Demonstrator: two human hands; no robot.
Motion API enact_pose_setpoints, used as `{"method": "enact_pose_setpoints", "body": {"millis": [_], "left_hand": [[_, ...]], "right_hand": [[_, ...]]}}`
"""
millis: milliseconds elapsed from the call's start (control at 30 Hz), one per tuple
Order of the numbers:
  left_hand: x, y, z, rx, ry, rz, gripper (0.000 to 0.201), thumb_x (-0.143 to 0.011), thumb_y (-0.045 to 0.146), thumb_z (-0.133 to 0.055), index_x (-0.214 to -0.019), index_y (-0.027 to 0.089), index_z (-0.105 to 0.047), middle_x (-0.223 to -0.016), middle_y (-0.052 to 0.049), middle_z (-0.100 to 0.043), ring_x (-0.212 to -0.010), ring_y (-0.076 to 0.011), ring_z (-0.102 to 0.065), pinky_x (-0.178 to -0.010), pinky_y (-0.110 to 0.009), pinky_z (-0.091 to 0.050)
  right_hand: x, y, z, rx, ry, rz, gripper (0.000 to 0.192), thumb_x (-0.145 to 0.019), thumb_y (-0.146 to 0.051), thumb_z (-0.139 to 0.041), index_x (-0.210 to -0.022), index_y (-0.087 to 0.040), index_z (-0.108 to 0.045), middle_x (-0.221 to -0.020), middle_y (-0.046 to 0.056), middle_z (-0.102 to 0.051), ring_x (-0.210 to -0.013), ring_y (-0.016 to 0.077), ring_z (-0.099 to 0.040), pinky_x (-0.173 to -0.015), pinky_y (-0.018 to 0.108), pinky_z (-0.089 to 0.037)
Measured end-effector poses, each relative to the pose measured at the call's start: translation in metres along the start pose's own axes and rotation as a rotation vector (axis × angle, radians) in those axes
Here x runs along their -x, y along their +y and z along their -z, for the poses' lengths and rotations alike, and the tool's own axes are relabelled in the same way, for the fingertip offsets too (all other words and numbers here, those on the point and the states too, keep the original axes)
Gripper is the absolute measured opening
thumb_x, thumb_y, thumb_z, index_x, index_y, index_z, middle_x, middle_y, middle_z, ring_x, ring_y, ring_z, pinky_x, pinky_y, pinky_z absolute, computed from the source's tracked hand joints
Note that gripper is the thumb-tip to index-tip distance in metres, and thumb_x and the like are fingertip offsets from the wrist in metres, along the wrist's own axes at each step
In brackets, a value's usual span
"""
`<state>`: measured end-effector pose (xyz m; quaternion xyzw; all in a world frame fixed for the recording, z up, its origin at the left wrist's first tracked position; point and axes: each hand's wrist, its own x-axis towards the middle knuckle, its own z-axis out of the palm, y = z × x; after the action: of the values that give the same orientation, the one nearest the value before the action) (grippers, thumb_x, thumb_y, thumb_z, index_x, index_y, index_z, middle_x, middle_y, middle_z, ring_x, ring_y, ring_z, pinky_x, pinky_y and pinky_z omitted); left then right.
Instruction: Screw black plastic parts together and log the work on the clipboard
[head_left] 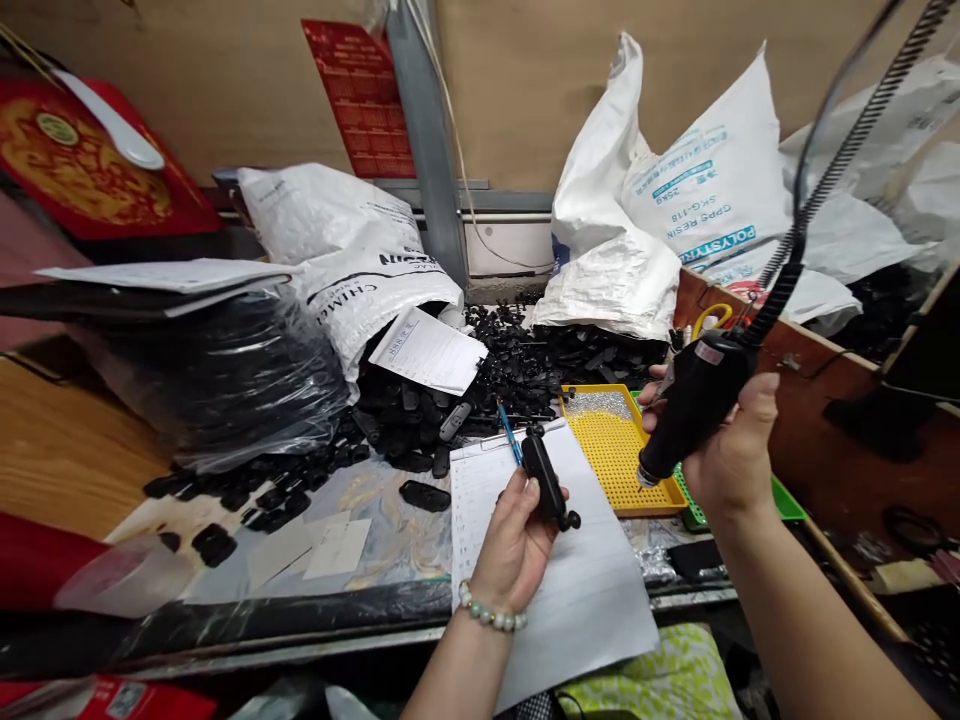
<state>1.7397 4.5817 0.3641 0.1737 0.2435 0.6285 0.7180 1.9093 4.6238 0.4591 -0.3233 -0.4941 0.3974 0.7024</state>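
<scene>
Behind yellow tray, white sack reads "POLYSTYR…", "GPPS RESIN", "SKG-118", "25kg"; left of tray, slip says "888", crumpled sack "CHIM…".

Your left hand holds a wheeled part over the papers at the desk's front; a pen lies at their top. Rightward, your right hand holds an electric screwdriver over a screw tray, with a second tray showing beyond its right side. Behind the papers, a heap of parts spreads between the left sack and the right sack. A note slip lies on the heap before the left sack. Farther left, sheets top a wrapped stack.
</scene>
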Motion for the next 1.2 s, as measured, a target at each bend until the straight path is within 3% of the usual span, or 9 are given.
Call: {"method": "enact_pose_setpoints", "body": {"millis": [200,367,433,500,600,733,867,1000,1200], "left_hand": [[0.009,-0.007,-0.004,-0.117,-0.012,0.047,0.041,-0.081,0.017,-0.061,-0.118,0.017,-0.043,-0.106,-0.008,-0.062,-0.086,-0.0162,-0.065,-0.068,-0.023,-0.052],[0.015,-0.011,-0.010,-0.303,0.077,0.028,0.064,-0.083,0.025,-0.060,-0.135,0.025,-0.022,-0.116,-0.013,-0.061,-0.093,-0.0186,-0.064,-0.069,-0.025,-0.050],[0.016,-0.013,-0.009,-0.356,0.066,0.033,0.069,-0.085,0.026,-0.057,-0.139,0.030,-0.014,-0.118,-0.012,-0.060,-0.099,-0.0189,-0.062,-0.074,-0.027,-0.048],[0.016,-0.014,-0.007,-0.429,0.016,0.043,0.074,-0.084,0.024,-0.056,-0.142,0.030,-0.010,-0.121,-0.012,-0.058,-0.104,-0.0195,-0.059,-0.081,-0.030,-0.047],[0.018,-0.016,0.001,-0.658,-0.052,-0.017,0.079,-0.079,0.017,-0.058,-0.144,0.025,-0.014,-0.133,-0.013,-0.048,-0.119,-0.0220,-0.048,-0.099,-0.037,-0.037],[0.022,-0.012,0.010,-1.072,-0.074,-0.265,0.071,-0.077,0.012,-0.053,-0.143,0.024,-0.029,-0.147,-0.007,-0.032,-0.136,-0.0224,-0.025,-0.113,-0.037,-0.015],[0.026,-0.004,0.014,-1.360,-0.005,-0.376,0.076,-0.079,0.015,-0.050,-0.146,0.025,-0.016,-0.144,-0.009,-0.037,-0.129,-0.0269,-0.036,-0.105,-0.042,-0.027],[0.028,0.004,0.014,-1.574,0.046,-0.472,0.077,-0.078,0.015,-0.051,-0.146,0.022,-0.016,-0.121,-0.014,-0.057,-0.114,-0.0313,-0.048,-0.095,-0.045,-0.035],[0.028,0.011,0.018,-1.702,0.081,-0.442,0.079,-0.081,0.019,-0.048,-0.147,0.026,-0.005,-0.114,-0.014,-0.058,-0.095,-0.0306,-0.057,-0.080,-0.041,-0.043]], "right_hand": [[0.015,-0.005,-0.007,-0.125,-0.034,-0.028,0.046,-0.079,-0.051,-0.037,-0.096,-0.016,-0.061,-0.095,0.009,-0.064,-0.075,0.0187,-0.062,-0.055,0.029,-0.049],[0.030,-0.001,-0.002,-0.172,-0.055,0.047,0.062,-0.071,-0.069,-0.043,-0.101,-0.018,-0.062,-0.088,0.008,-0.064,-0.068,0.0186,-0.060,-0.049,0.028,-0.046],[0.036,-0.002,-0.002,-0.139,-0.115,0.045,0.070,-0.062,-0.074,-0.053,-0.103,-0.018,-0.061,-0.081,0.006,-0.063,-0.059,0.0157,-0.057,-0.047,0.028,-0.045],[0.042,-0.003,-0.005,-0.126,-0.155,0.051,0.066,-0.060,-0.069,-0.061,-0.102,-0.018,-0.061,-0.077,0.004,-0.062,-0.052,0.0126,-0.054,-0.046,0.027,-0.044],[0.045,-0.001,-0.011,-0.096,-0.154,0.084,0.056,-0.064,-0.061,-0.064,-0.100,-0.018,-0.060,-0.075,0.002,-0.060,-0.051,0.0109,-0.052,-0.048,0.027,-0.044],[0.038,0.010,-0.013,-0.031,-0.114,0.101,0.048,-0.068,-0.054,-0.065,-0.098,-0.017,-0.060,-0.077,0.003,-0.060,-0.053,0.0114,-0.054,-0.048,0.026,-0.043],[0.030,0.020,-0.006,-0.043,-0.050,0.089,0.047,-0.069,-0.053,-0.064,-0.096,-0.016,-0.060,-0.075,0.004,-0.061,-0.052,0.0110,-0.054,-0.048,0.026,-0.043],[0.024,0.022,0.006,-0.015,0.035,0.100,0.044,-0.069,-0.053,-0.064,-0.093,-0.016,-0.061,-0.072,0.003,-0.061,-0.050,0.0110,-0.053,-0.046,0.025,-0.043],[0.017,0.025,0.022,0.045,0.096,0.118,0.045,-0.071,-0.053,-0.062,-0.093,-0.014,-0.062,-0.073,0.003,-0.061,-0.050,0.0114,-0.053,-0.045,0.025,-0.042]]}}
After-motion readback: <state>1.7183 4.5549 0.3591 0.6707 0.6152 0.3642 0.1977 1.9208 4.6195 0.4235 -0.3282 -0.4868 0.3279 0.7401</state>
